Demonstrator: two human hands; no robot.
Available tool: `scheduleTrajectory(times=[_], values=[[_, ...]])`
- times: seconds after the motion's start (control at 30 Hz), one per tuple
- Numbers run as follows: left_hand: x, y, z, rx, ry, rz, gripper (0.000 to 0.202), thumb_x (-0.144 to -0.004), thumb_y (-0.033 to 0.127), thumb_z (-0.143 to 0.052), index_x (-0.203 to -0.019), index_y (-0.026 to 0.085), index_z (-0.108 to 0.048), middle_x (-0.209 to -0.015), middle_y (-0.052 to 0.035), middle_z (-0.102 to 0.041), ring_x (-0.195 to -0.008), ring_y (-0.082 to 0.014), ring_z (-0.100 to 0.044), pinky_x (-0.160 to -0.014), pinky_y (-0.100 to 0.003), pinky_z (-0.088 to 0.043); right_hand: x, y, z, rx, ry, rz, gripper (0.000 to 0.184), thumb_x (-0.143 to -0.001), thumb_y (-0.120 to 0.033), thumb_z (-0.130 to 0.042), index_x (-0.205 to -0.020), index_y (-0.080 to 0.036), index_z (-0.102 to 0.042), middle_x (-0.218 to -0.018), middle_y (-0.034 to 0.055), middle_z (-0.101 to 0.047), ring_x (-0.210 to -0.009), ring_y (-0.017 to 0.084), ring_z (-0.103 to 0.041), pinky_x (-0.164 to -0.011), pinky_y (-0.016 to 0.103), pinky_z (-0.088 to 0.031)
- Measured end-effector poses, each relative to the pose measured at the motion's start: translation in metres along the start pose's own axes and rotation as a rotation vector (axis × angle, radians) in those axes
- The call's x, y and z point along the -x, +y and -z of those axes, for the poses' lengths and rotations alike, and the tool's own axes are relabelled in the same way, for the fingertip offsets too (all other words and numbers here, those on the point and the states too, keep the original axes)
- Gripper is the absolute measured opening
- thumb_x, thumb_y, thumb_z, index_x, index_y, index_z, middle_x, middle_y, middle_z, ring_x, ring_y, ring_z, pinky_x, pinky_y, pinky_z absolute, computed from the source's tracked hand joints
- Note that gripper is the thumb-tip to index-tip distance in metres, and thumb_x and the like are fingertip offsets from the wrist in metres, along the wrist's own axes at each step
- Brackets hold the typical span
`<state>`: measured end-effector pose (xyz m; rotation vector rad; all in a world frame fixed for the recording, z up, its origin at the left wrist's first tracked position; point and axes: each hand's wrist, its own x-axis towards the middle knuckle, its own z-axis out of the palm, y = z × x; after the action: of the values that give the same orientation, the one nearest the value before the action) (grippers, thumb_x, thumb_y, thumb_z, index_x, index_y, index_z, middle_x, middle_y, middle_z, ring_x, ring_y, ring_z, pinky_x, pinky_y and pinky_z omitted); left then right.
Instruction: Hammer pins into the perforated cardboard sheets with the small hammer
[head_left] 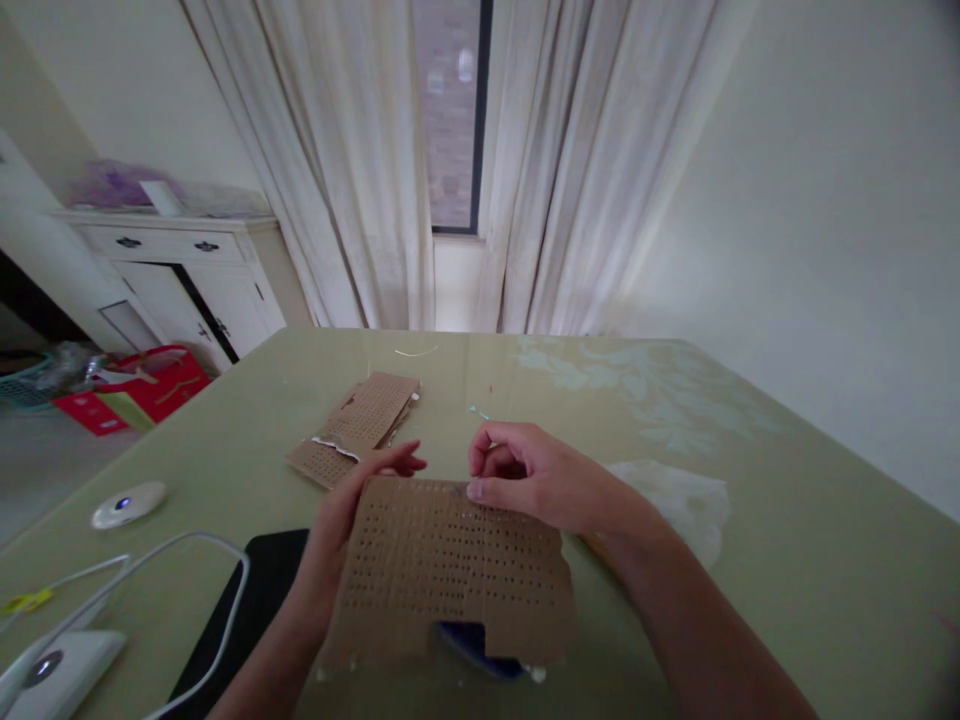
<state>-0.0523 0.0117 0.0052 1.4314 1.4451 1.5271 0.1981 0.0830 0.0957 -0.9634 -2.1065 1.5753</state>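
Your left hand (346,508) and right hand (525,476) clamp their grip on the brown cardboard sheet (450,575), hole-dotted, notched at bottom.

No text, label, brand, number or sign can be read. The card (450,570) shows only rows of punched holes. The red boxes (161,385), on the floor far left of the card, are too blurred for any print to be made out.
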Motion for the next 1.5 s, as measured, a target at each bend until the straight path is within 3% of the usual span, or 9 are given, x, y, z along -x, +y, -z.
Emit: scheduleTrajectory(times=[0.1,0.27,0.43,0.67,0.77,0.87,1.0,1.2,1.5], values=[[-0.001,0.004,0.013,0.066,0.059,-0.1,0.044,-0.11,0.055,-0.051,-0.117,0.025,-0.082,-0.114,-0.0087,-0.082,-0.106,-0.0254,-0.074,-0.092,-0.038,-0.059,0.003,-0.004,-0.001,0.068,0.062,-0.003,0.014,-0.091,-0.023,-0.074,-0.097,-0.021,-0.062,-0.079,-0.0026,-0.069,-0.07,0.014,-0.06,-0.061,0.024,-0.043],[0.004,0.018,0.01,-0.283,-0.239,-0.424,0.018,-0.098,0.037,-0.079,-0.115,0.034,-0.084,-0.114,-0.0035,-0.08,-0.109,-0.024,-0.07,-0.096,-0.036,-0.053,0.006,-0.012,-0.018,0.226,0.081,0.056,0.011,-0.092,-0.018,-0.072,-0.098,-0.021,-0.064,-0.078,-0.0026,-0.068,-0.072,0.014,-0.062,-0.062,0.024,-0.042],[0.009,0.023,0.001,-0.475,-0.13,-0.753,0.028,-0.104,0.015,-0.067,-0.117,0.035,-0.082,-0.109,-0.0014,-0.08,-0.105,-0.022,-0.064,-0.096,-0.04,-0.044,0.009,-0.015,-0.026,0.254,0.051,0.099,0.011,-0.091,-0.012,-0.069,-0.094,-0.021,-0.063,-0.075,-0.005,-0.065,-0.07,0.012,-0.059,-0.062,0.022,-0.041],[0.022,0.037,0.002,-0.352,-0.068,-0.89,0.026,-0.096,0.003,-0.07,-0.108,0.024,-0.08,-0.101,-0.002,-0.079,-0.097,-0.0196,-0.069,-0.096,-0.038,-0.049,0.007,-0.01,-0.022,0.321,0.042,0.072,0.012,-0.089,-0.013,-0.071,-0.094,-0.021,-0.063,-0.073,-0.0049,-0.064,-0.067,0.012,-0.058,-0.06,0.023,-0.039],[0.018,0.033,0.009,-0.147,0.157,-0.737,0.016,-0.096,0.009,-0.071,-0.1,0.023,-0.077,-0.1,-0.0008,-0.078,-0.093,-0.0175,-0.073,-0.09,-0.033,-0.056,0.003,-0.004,-0.011,0.208,0.003,0.01,0.011,-0.089,-0.02,-0.074,-0.093,-0.02,-0.064,-0.077,-0.0022,-0.068,-0.069,0.014,-0.06,-0.059,0.023,-0.041],[-0.002,0.012,0.02,-0.12,0.34,-0.319,0.009,-0.101,0.031,-0.068,-0.1,0.023,-0.073,-0.096,-0.001,-0.083,-0.089,-0.0197,-0.078,-0.085,-0.033,-0.061,0.007,-0.004,0.008,0.121,0.068,-0.014,0.013,-0.089,-0.025,-0.075,-0.096,-0.019,-0.065,-0.081,-0.0003,-0.072,-0.071,0.015,-0.062,-0.062,0.025,-0.044],[-0.028,-0.025,0.026,-0.644,-0.04,0.135,0.026,-0.096,0.041,-0.062,-0.103,0.021,-0.076,-0.096,-0.0073,-0.086,-0.09,-0.0276,-0.08,-0.083,-0.038,-0.061,0.031,-0.015,0.039,0.124,0.26,0.024,0.022,-0.091,-0.037,-0.077,-0.103,-0.019,-0.071,-0.077,0.0002,-0.072,-0.069,0.016,-0.061,-0.062,0.026,-0.042],[-0.025,-0.04,0.013,-0.873,-0.117,0.204,0.025,-0.096,0.032,-0.059,-0.104,0.021,-0.079,-0.105,-0.0124,-0.086,-0.101,-0.0364,-0.078,-0.087,-0.044,-0.054,0.074,-0.018,0.047,0.09,0.534,0.0,0.034,-0.086,-0.053,-0.081,-0.102,-0.023,-0.077,-0.079,0.0039,-0.073,-0.069,0.02,-0.062,-0.058,0.03,-0.04],[-0.019,-0.04,0.004,-0.996,-0.155,0.176,0.034,-0.103,0.041,-0.049,-0.108,0.018,-0.074,-0.108,-0.0155,-0.081,-0.103,-0.0358,-0.076,-0.087,-0.042,-0.054,0.072,0.061,0.012,-0.307,0.511,-0.172,0.04,-0.075,-0.052,-0.089,-0.097,-0.02,-0.078,-0.086,0.0029,-0.075,-0.077,0.02,-0.065,-0.069,0.031,-0.045]])
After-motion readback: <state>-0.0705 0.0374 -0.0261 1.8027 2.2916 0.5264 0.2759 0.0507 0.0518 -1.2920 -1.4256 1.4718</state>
